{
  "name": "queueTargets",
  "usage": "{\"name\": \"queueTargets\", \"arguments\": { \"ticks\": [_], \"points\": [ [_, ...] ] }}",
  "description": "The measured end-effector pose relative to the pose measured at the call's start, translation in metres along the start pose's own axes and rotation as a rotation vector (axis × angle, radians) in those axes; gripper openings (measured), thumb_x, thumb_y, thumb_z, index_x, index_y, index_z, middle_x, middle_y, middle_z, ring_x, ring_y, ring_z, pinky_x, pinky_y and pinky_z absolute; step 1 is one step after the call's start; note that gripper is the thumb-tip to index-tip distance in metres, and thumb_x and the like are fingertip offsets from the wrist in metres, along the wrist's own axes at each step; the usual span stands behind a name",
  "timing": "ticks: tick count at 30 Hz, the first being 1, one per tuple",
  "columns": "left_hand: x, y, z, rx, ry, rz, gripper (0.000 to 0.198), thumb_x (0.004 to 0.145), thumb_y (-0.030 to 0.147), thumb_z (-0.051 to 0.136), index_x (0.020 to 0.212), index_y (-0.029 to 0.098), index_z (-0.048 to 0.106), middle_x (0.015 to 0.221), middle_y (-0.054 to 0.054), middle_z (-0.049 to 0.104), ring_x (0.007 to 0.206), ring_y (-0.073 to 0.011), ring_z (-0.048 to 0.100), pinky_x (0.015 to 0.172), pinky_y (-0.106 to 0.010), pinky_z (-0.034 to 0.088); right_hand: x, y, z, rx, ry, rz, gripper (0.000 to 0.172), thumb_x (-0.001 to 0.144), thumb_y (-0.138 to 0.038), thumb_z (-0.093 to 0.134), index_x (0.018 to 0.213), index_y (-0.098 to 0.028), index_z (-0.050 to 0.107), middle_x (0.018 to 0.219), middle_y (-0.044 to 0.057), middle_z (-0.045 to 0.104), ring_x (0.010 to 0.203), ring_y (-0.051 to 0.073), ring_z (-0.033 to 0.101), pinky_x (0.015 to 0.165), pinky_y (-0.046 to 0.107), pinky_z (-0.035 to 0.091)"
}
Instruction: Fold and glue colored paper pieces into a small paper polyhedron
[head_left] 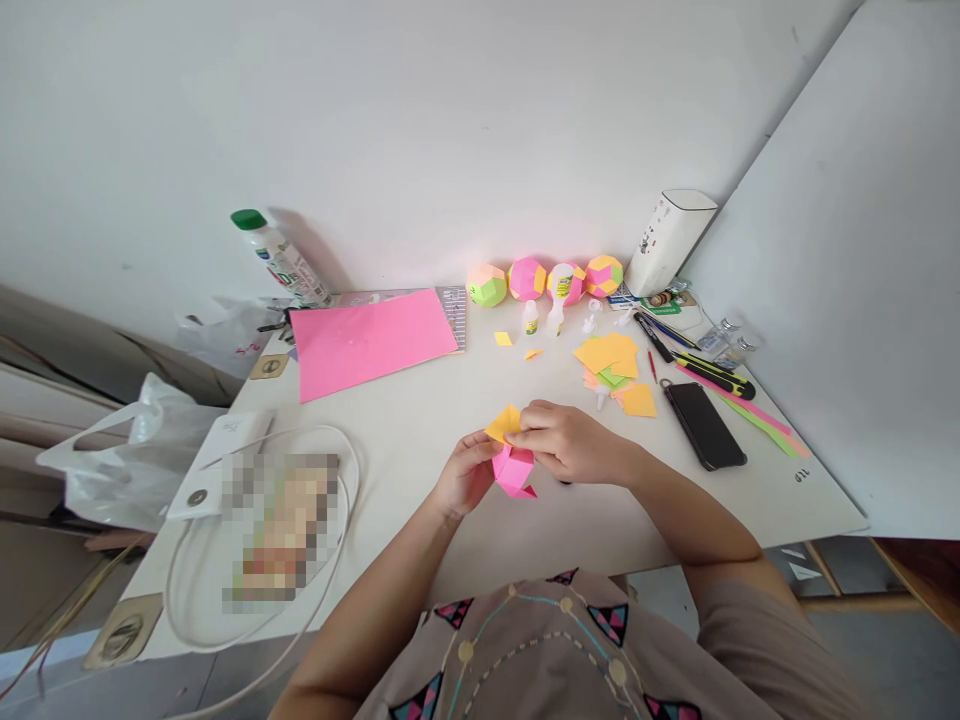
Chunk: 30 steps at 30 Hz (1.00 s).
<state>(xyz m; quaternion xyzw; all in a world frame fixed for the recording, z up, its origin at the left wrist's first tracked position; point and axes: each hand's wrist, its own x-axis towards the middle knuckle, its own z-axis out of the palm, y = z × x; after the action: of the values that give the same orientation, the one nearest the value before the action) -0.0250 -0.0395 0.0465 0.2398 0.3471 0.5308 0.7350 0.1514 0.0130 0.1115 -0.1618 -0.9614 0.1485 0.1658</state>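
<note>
Well, both hands are meeting over the near middle of the white tabletop [420, 400], and between them a bright pink, folded-paper shape with angled faces [514, 472] is being held up in front of the person. A pointed, orange-yellow paper piece [504, 424] is sitting against its upper end. The left hand [466, 472] is gripping the shape from the side, its fingers closing on the pink paper; the right hand [574, 440] is pinching the orange piece, its fingers drawn together — how firmly, I cannot tell.

Beyond the right hand, a loose pile of orange and green paper squares [609, 358] is lying flat, and a black, rectangular case [703, 425] is resting farther to the right. Toward the wall, four faceted, multicoloured paper balls [527, 279] are standing in a row, with a small white bottle with a yellow-green label [531, 318] standing before them.

Over on the left, a large, flat, pink paper sheet [375, 340] is lying near a white bottle with a green cap [289, 262]. Nearer the front, a white cable [356, 460] is looping about a patch — too blurred for me to make out.
</note>
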Motion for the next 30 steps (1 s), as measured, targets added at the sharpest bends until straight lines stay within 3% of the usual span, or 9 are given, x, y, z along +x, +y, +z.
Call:
{"name": "queueTargets", "arguments": {
  "ticks": [12,17,25,30],
  "points": [
    [0.0,-0.002,-0.004,0.003,-0.001,-0.01,0.014,0.063,0.026,0.073,0.064,0.014,0.066,0.065,-0.003,0.061,0.062,-0.0137,0.052,0.061,-0.028,0.036,0.0,0.003,0.002,-0.086,0.007,-0.036,0.03,0.088,-0.007,0.04,0.1,-0.014,0.067,0.077,0.007,0.054,0.077,0.017,0.047,0.058,0.025,0.038],
    [0.001,-0.002,-0.004,0.004,-0.005,-0.008,0.015,0.062,0.026,0.075,0.06,0.014,0.065,0.061,-0.002,0.058,0.059,-0.0123,0.049,0.061,-0.027,0.035,0.0,0.005,0.0,-0.033,0.008,0.014,0.033,0.084,-0.004,0.04,0.097,-0.013,0.069,0.077,0.007,0.054,0.076,0.017,0.048,0.059,0.026,0.039],
    [0.0,0.003,-0.004,0.04,-0.082,0.02,0.016,0.065,0.028,0.073,0.061,0.014,0.067,0.062,0.0,0.053,0.058,-0.0106,0.046,0.057,-0.026,0.033,-0.001,0.007,-0.016,0.421,0.124,0.296,0.025,0.087,-0.011,0.044,0.08,-0.016,0.068,0.071,0.002,0.05,0.067,0.013,0.049,0.058,0.025,0.039],
    [0.001,0.001,-0.006,0.06,-0.091,0.01,0.016,0.067,0.028,0.072,0.064,0.013,0.068,0.064,-0.001,0.057,0.059,-0.0109,0.048,0.059,-0.026,0.035,0.002,0.008,-0.017,0.764,0.146,0.426,0.018,0.086,-0.023,0.055,0.074,-0.015,0.066,0.084,0.004,0.06,0.074,0.013,0.054,0.064,0.026,0.043]
  ]
}}
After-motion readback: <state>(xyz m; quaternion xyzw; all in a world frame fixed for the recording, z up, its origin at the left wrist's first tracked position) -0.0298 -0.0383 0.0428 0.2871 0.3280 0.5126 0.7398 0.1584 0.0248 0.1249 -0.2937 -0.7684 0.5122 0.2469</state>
